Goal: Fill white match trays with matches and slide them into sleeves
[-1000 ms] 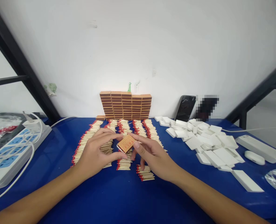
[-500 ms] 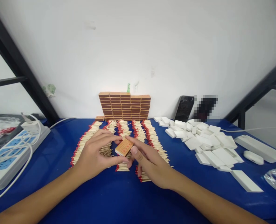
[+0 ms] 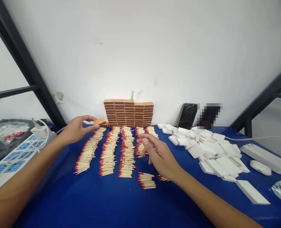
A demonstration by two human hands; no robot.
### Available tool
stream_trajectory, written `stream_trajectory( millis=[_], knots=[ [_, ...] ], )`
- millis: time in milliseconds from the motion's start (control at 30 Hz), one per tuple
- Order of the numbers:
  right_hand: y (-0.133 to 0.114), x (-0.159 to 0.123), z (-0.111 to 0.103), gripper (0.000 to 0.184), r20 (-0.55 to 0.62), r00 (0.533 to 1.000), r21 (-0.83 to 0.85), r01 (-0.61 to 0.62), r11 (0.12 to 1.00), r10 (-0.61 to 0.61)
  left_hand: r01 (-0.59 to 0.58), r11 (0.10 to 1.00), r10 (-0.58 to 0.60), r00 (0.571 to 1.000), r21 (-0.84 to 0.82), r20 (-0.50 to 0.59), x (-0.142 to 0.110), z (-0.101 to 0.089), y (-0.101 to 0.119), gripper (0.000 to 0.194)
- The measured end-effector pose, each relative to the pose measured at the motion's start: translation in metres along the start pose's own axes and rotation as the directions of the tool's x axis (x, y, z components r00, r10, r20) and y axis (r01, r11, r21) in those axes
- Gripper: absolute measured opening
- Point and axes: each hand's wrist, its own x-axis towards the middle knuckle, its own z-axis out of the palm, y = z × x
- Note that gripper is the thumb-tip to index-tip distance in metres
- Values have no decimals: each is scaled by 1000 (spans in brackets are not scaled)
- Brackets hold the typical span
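My left hand (image 3: 79, 129) pinches an orange matchbox (image 3: 99, 121) between thumb and fingers. It is just over another matchbox (image 3: 105, 124) on the table, left of a tall stack of matchboxes (image 3: 128, 114). Rows of red-headed matches (image 3: 89, 152) lie in front of the stack. My right hand (image 3: 159, 155) hovers over the rows on the right, its fingers bent but apart, and I see nothing in it. It hides part of the matches there. A short bunch of matches (image 3: 147, 181) lies below its fingers.
On the right is a heap of white matchbox trays (image 3: 209, 145), with a phone (image 3: 188, 115) leaning on the wall behind. Further right lie a white case (image 3: 260, 167) and a long white block (image 3: 266, 157). A power strip (image 3: 14, 158) with cables sits at the left.
My left hand has carried the matchbox from the middle to the back left, beside the stack. My right hand has let go of it and moved slightly right. The view has tilted up a little.
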Motion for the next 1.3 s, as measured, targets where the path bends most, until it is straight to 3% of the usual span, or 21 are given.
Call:
stream_trajectory(
  millis=[100, 233, 467, 667, 867, 933, 967, 1067, 1133, 1300],
  knots=[
    [4, 2, -3, 50, -23, 999, -95, 30, 995, -32, 69, 977, -79, 996, 202, 42, 26, -8, -40, 64],
    [7, 3, -4, 45, -28, 997, -161, 65, 985, -71, 81, 962, -102, 992, 261, 69, 48, -1, -69, 60],
    [9, 6, -4, 41, 5, 996, -203, 85, 976, -86, 99, 967, -124, 988, 236, 93, 61, 23, -79, 59],
    [5, 4, -5, 40, 16, 995, -233, 104, 967, -103, 109, 964, -129, 989, 242, 70, 58, 27, -80, 60],
    [3, 6, -8, 41, -2, 989, -311, 142, 940, -151, 74, 940, -79, 997, 334, 2, 45, 14, -59, 59],
    [4, 10, -13, 45, -19, 987, -375, 142, 916, -160, 17, 922, -6, 1000, 386, -29, 33, 9, -38, 54],
    [6, 13, -17, 48, -38, 986, -410, 132, 902, -162, -78, 894, 102, 994, 441, -32, 25, 7, -26, 51],
    [14, 24, -37, 46, -158, 972, -512, 68, 856, -171, -331, 854, 345, 938, 401, 41, 1, 8, 13, 42],
    [22, 33, -55, 39, -251, 950, -590, 4, 808, -187, -402, 851, 421, 907, 338, 16, -12, 12, 31, 35],
    [40, 45, -106, 23, -349, 931, -777, -225, 588, -105, -510, 810, 552, 830, 289, -85, -32, 30, 33, 26]
  ],
)
